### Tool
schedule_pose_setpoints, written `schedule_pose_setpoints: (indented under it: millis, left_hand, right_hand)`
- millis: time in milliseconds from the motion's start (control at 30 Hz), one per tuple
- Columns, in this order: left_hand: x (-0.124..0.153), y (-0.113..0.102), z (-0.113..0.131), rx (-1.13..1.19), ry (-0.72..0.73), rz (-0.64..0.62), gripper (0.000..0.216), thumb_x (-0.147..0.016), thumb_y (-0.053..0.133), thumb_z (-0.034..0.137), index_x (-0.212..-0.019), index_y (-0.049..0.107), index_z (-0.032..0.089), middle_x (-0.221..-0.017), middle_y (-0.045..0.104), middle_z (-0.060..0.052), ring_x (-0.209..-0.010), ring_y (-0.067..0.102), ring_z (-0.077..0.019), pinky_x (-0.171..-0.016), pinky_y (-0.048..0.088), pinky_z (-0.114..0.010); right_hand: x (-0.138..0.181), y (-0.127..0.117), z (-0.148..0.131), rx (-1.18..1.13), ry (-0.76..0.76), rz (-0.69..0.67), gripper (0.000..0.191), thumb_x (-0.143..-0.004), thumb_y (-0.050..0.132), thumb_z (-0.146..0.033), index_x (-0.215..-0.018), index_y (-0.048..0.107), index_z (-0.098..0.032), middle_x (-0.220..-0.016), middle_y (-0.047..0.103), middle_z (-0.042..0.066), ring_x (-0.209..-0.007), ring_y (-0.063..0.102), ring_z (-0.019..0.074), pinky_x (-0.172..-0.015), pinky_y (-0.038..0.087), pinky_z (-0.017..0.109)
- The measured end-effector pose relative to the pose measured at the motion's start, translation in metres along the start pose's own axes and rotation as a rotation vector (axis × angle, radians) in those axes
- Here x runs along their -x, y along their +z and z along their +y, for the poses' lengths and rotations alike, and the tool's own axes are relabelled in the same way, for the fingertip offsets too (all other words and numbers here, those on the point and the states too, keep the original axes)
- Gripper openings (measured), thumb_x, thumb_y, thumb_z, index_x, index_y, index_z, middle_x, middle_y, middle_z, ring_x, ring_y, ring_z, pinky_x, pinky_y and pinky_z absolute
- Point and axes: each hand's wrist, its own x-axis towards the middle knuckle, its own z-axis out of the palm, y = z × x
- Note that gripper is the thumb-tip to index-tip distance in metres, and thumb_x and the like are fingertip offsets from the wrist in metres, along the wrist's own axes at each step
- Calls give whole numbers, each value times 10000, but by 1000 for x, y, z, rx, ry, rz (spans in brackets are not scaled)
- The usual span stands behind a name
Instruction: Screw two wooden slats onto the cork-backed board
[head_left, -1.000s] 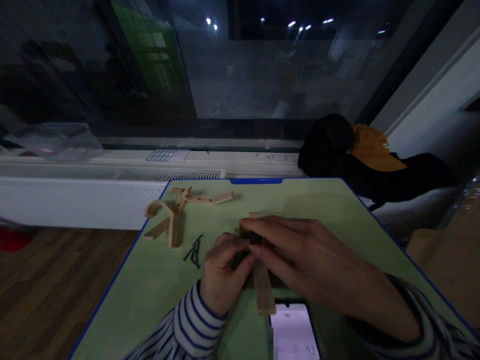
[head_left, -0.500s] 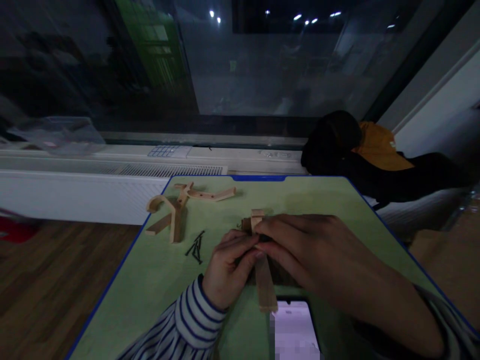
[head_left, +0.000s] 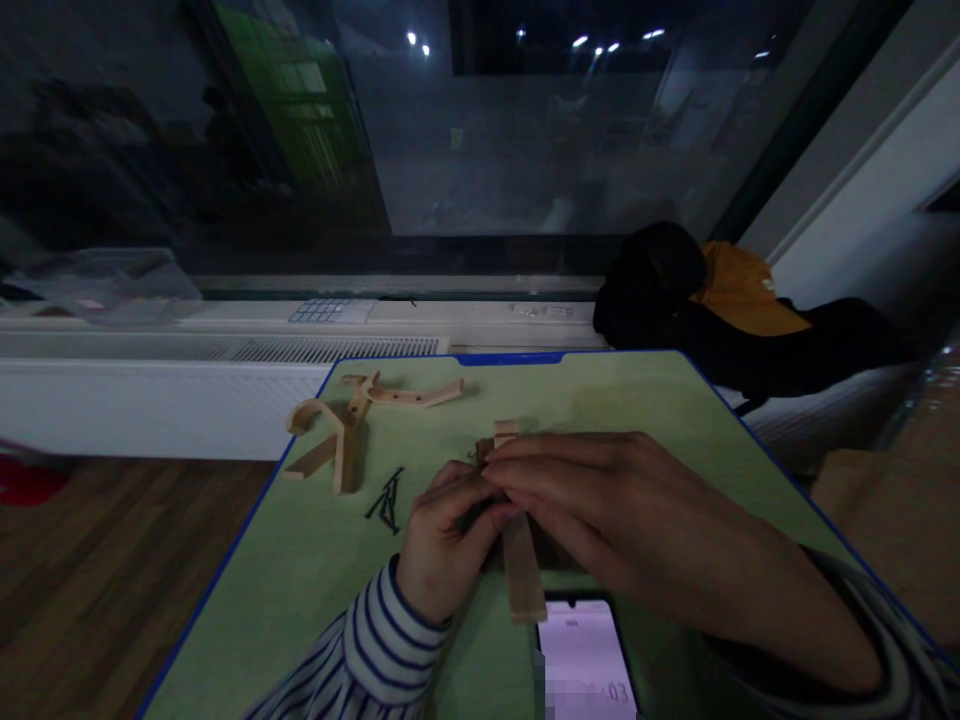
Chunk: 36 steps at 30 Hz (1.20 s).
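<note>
My left hand (head_left: 442, 545) and my right hand (head_left: 600, 510) meet over a flat wooden bar (head_left: 523, 575) lying on the green table (head_left: 300, 570). The left fingers are curled and pinched against the bar's left side. My right hand lies across the bar with its fingers pressed together on top, touching the left fingertips. What sits under the fingers is hidden. A short end of the wooden piece (head_left: 505, 430) sticks out beyond the fingers.
Several loose curved wooden parts (head_left: 349, 425) lie at the table's far left, with a small heap of dark screws (head_left: 386, 500) nearer me. A lit phone (head_left: 585, 665) lies at the near edge. A black bag with an orange cap (head_left: 739, 295) rests on the sill.
My hands have stayed on the wooden bar, with the fingers shifting slightly; the bar's far end shows more than a second ago. The view has moved a little.
</note>
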Motion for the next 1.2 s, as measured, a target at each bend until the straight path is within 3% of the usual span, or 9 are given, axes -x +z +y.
schedule_pose_setpoints:
  millis: [267,467,600,767,900,1033,1200]
  left_hand:
    - [0,-1,-2,68,-21,-118,192,-860,543,144,-972,679,220,-853,682,-29,-851,581,-168,-774,461,-282]
    - [-1,0,-1,75,-8,-2,145,-764,661,150,-906,671,180,-818,656,-37,-791,595,-168,-727,478,-281]
    - [0,0,-1,49,1,51,106,-747,675,134,-841,664,182,-774,652,-13,-755,596,-148,-709,474,-254]
    - [-2,-1,0,36,-27,25,76,-775,645,140,-839,665,174,-809,665,-30,-796,610,-158,-738,479,-261]
    - [-3,-2,-1,68,-12,-21,99,-801,623,142,-868,666,202,-819,678,-13,-804,599,-147,-739,468,-248]
    - [-2,-2,-1,107,-24,-107,138,-848,560,132,-898,656,218,-891,696,-14,-873,585,-158,-796,449,-277]
    - [-1,-2,4,107,-13,-81,179,-819,588,116,-958,651,209,-909,673,-26,-875,583,-162,-792,458,-295]
  right_hand:
    - [-3,3,5,110,25,26,213,-896,483,-211,-1082,587,-222,-1153,636,30,-1008,610,190,-882,486,353]
    - [-5,5,4,114,30,68,180,-897,481,-227,-1018,611,-200,-974,684,54,-912,642,185,-782,512,310]
    - [-5,9,6,51,12,97,239,-919,446,-261,-1112,575,-206,-1071,666,43,-981,617,179,-858,489,331]
    - [-2,5,7,-65,39,60,336,-930,417,-281,-1262,464,-249,-1207,605,-1,-1020,595,149,-891,476,320]
    - [-3,4,9,-72,-24,45,265,-916,440,-210,-1150,548,-268,-1143,630,-34,-997,602,128,-906,469,309]
    - [-5,6,12,-8,-4,49,208,-927,426,-271,-1057,587,-249,-1067,659,-14,-952,627,161,-874,495,351]
    - [-4,7,12,57,-11,64,218,-937,399,-287,-1049,577,-229,-1039,667,6,-946,635,181,-851,511,371]
